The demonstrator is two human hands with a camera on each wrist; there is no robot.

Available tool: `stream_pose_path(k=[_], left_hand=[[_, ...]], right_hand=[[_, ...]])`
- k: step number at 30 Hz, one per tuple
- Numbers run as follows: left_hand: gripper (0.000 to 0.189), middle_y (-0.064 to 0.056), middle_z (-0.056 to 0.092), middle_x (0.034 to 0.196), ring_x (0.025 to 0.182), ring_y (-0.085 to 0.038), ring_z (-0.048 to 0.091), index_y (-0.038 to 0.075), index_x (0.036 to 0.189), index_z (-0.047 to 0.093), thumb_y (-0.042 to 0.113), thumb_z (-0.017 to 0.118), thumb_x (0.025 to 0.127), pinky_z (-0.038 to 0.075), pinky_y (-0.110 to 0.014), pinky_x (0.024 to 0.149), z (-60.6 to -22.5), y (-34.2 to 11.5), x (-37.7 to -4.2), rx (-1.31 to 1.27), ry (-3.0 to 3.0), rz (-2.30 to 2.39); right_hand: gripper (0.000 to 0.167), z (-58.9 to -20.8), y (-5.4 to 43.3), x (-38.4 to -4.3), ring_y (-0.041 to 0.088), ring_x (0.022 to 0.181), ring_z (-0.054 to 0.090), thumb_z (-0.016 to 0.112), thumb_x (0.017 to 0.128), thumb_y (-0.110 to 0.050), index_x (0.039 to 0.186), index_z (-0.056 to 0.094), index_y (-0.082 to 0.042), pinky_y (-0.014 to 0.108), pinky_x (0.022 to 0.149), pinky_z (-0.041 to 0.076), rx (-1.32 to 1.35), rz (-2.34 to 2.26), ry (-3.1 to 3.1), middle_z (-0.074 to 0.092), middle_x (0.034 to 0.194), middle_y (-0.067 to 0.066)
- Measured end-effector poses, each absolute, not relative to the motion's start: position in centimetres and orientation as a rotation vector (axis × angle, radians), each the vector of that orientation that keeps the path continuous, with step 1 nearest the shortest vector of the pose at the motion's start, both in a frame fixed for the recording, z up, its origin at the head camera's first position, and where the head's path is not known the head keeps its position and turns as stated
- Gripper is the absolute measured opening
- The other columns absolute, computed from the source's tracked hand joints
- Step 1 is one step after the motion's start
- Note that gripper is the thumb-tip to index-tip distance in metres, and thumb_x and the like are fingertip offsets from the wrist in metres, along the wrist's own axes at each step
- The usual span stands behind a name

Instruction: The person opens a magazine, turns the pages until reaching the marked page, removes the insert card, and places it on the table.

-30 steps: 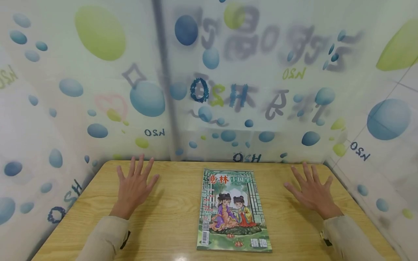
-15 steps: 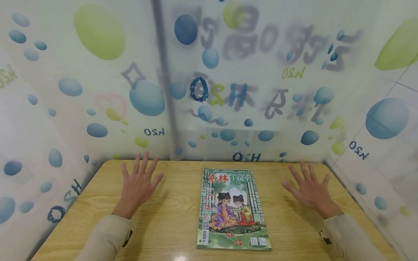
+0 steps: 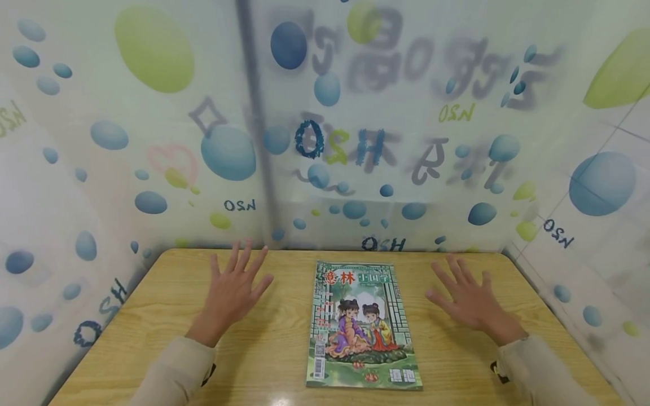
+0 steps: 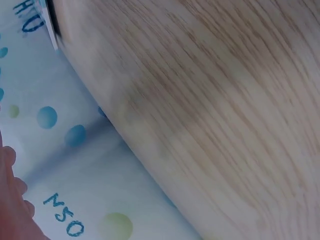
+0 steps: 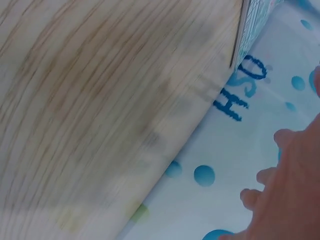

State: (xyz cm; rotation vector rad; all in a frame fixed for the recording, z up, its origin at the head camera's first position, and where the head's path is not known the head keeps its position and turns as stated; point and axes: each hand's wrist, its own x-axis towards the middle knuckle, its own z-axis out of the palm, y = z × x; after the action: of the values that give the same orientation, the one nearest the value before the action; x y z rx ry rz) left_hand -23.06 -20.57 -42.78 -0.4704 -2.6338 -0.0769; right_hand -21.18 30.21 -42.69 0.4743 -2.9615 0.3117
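A magazine (image 3: 363, 327) with a green illustrated cover of two figures in robes lies flat on the wooden table (image 3: 274, 349). To its left, apart from it, my left hand (image 3: 233, 293) is held over the table with fingers spread and straight. My right hand (image 3: 469, 299) mirrors it on the other side, fingers spread, also apart from the magazine. Both hold nothing. In the right wrist view the magazine's edge (image 5: 245, 35) shows at the top, and part of my right hand (image 5: 290, 185) at the right. Fingertips of my left hand (image 4: 15, 200) show in the left wrist view.
A pale curtain (image 3: 325, 186) printed with blue and green dots and mirrored letters stands right behind the table's far edge. It also rises along the left and right sides. Beige sleeves (image 3: 178, 366) cover both forearms.
Both hands have moved inward, toward the magazine: the left hand to the right, the right hand to the left. The magazine has stayed in place.
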Motion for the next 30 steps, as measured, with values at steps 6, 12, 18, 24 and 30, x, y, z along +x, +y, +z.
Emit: stream_pose_path(k=[6,12,18,24,30], left_hand=[[0.065,-0.015,0.028,0.161,0.149,-0.037,0.021,0.02,0.154,0.039,0.051,0.052,0.098,0.016,-0.076,0.106,-42.7,-19.2,-22.8,-0.505,-2.647,-0.067],[0.065,-0.012,0.023,0.163,0.15,-0.036,0.019,0.02,0.154,0.038,0.051,0.051,0.099,0.013,-0.076,0.107,-42.8,-18.2,-22.4,-0.57,-2.686,-0.109],[0.064,-0.013,0.025,0.162,0.148,-0.037,0.022,0.019,0.153,0.041,0.05,0.054,0.098,0.017,-0.076,0.106,-43.5,-17.3,-22.1,-0.669,-2.645,-0.127],[0.064,-0.012,0.026,0.162,0.148,-0.038,0.022,0.019,0.153,0.041,0.049,0.053,0.098,0.018,-0.076,0.106,-43.7,-15.9,-21.6,-0.763,-2.694,-0.175],[0.061,-0.013,0.024,0.163,0.149,-0.039,0.02,0.02,0.154,0.04,0.046,0.053,0.1,0.015,-0.075,0.108,-43.8,-14.1,-20.7,-0.886,-2.778,-0.281]], right_hand=[[0.071,-42.8,29.2,-20.7,0.049,0.147,0.012,0.048,0.1,-0.053,0.159,0.026,-0.02,0.081,0.101,0.002,0.571,0.391,-2.985,0.013,0.163,0.023],[0.07,-43.2,28.3,-20.4,0.051,0.146,0.014,0.05,0.099,-0.051,0.159,0.027,-0.023,0.08,0.102,0.003,0.655,0.482,-2.999,0.015,0.163,0.022],[0.068,-43.6,27.4,-20.1,0.05,0.146,0.014,0.051,0.1,-0.048,0.159,0.027,-0.024,0.079,0.103,0.006,0.699,0.519,-3.017,0.015,0.163,0.02],[0.07,-43.2,26.3,-19.3,0.048,0.146,0.018,0.053,0.099,-0.048,0.159,0.027,-0.023,0.079,0.104,0.011,0.76,0.531,-3.031,0.016,0.163,0.019],[0.074,-43.6,25.6,-19.1,0.045,0.147,0.018,0.054,0.098,-0.052,0.159,0.025,-0.022,0.078,0.105,0.01,0.819,0.583,-3.076,0.014,0.164,0.017]])
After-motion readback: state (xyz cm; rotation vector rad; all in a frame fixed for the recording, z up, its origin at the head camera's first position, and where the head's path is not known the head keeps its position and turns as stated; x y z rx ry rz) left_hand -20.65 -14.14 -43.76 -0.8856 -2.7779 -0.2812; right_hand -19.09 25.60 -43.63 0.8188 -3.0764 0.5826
